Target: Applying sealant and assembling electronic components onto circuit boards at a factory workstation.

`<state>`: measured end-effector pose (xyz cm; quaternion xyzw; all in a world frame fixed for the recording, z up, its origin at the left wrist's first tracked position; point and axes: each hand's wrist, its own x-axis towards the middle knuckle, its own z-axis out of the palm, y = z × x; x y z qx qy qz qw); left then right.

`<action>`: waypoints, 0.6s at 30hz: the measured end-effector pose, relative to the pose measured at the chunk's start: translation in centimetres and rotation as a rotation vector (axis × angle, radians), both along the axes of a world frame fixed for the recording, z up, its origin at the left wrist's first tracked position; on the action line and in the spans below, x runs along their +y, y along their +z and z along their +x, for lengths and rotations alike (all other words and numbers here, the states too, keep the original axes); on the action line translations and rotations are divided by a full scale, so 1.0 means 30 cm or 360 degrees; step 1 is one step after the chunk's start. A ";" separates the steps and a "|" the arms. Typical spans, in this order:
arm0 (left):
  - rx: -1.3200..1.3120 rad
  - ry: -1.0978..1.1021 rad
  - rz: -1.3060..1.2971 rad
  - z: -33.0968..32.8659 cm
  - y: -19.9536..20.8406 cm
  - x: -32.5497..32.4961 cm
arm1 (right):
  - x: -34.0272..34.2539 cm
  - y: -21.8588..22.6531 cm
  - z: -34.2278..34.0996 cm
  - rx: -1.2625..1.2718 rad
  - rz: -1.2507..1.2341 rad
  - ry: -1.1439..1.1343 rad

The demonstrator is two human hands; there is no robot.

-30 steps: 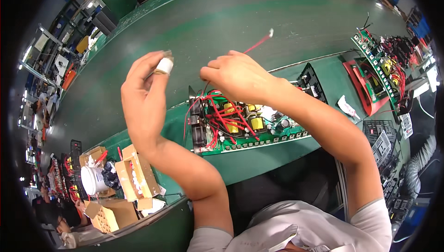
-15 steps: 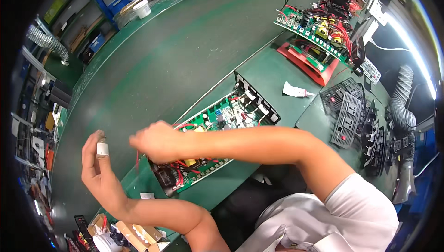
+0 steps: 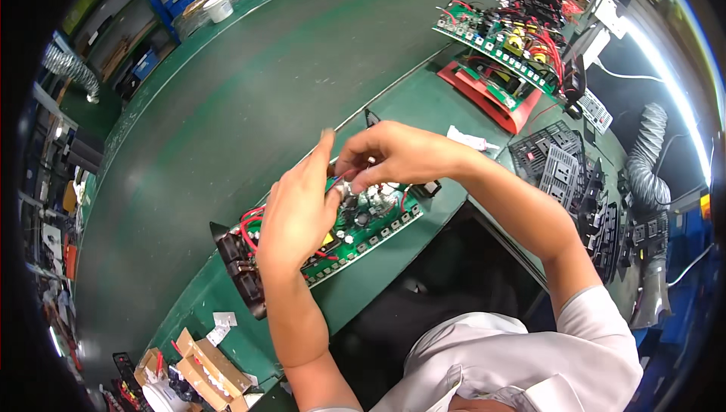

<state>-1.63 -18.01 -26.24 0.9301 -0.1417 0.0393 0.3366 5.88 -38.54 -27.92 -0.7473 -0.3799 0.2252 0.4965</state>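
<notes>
Green workbench (image 3: 227, 132) in an electronics shop, shelving at the far left edge. Bottom left: open cardboard boxes (image 3: 204, 370) of small parts. Left of centre, a green circuit board (image 3: 355, 234) lies on the bench with its long axis running lower-left to upper-right, red wires (image 3: 253, 223) and black fans (image 3: 238, 272) at its near-left end. The left hand (image 3: 299, 211) hovers over the board's middle, fingers curled, thumb and forefinger pinching a small silvery part (image 3: 344, 187); probably a cap or tape roll, too small to tell. The right hand (image 3: 393, 155) meets it from the right, fingertips closed narrow on the same part. Both hands are equally near; the part sits between them, just above the board. Further right: white tube (image 3: 469, 138), black grilles (image 3: 552, 162), more wired boards (image 3: 507, 37) on a red tray (image 3: 484, 90).
</notes>
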 end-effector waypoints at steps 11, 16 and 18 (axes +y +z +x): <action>0.0078 0.0243 -0.0819 0.002 0.002 -0.032 | -0.019 -0.157 -0.100 0.0765 0.1082 -0.0551; 0.0618 0.0067 -0.0734 0.046 -0.075 0.009 | -0.022 -0.127 -0.200 -0.0723 0.0542 -0.0770; 0.0537 0.0109 -0.0837 0.066 -0.080 0.033 | -0.064 -0.169 -0.243 -0.0889 0.0332 -0.0733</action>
